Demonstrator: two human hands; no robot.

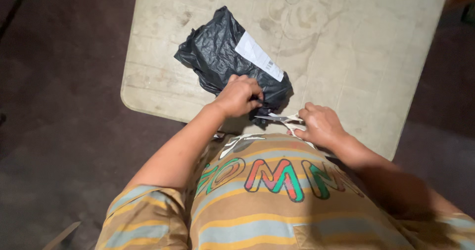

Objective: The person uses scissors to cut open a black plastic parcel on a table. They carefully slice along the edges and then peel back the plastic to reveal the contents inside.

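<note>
A crumpled black plastic mailer bag (217,52) with a white label (258,56) lies on a worn pale table (356,57). My left hand (238,95) pinches the bag's near corner at the table's front edge. My right hand (320,125) grips a pair of scissors (278,118) with light handles. The blades point left and touch the pinched corner of the bag, just below my left fingers.
The table's near edge (163,112) runs just in front of my striped shirt. Dark floor (59,106) surrounds the table on the left and right. A pale stick-like object (62,235) lies on the floor at the lower left.
</note>
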